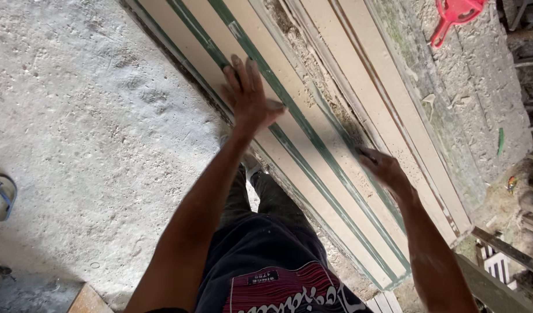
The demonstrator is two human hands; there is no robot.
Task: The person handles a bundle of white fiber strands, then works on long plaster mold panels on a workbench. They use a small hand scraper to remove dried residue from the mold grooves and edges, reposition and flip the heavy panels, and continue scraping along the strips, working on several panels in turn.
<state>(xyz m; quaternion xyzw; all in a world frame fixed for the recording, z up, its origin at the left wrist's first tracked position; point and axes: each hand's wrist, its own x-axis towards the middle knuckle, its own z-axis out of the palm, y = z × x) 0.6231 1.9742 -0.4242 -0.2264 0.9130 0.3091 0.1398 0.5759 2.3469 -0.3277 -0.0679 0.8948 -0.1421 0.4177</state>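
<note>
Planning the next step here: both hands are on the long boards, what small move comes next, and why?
Probably slide the right hand further along the boards, pressing flat like the left hand. The left palm is spread flat on a tan board with green stripes; the right is blurred, only its fingers at the next board's edge, so that side looks less steadied.

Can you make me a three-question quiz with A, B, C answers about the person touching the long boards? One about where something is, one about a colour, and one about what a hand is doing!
1. Where is the red plastic thing?
A. top right, on the ground
B. in the left hand
C. on the sandal

2. What colour are the stripes on the boards?
A. blue
B. green
C. yellow

3. How is the left hand?
A. closed in a fist
B. holding a hammer
C. open, flat on the boards

Answers: 1 A, it lies far beyond both hands. 2 B, thin green lines run along the pale boards. 3 C, its fingers are spread.
</note>
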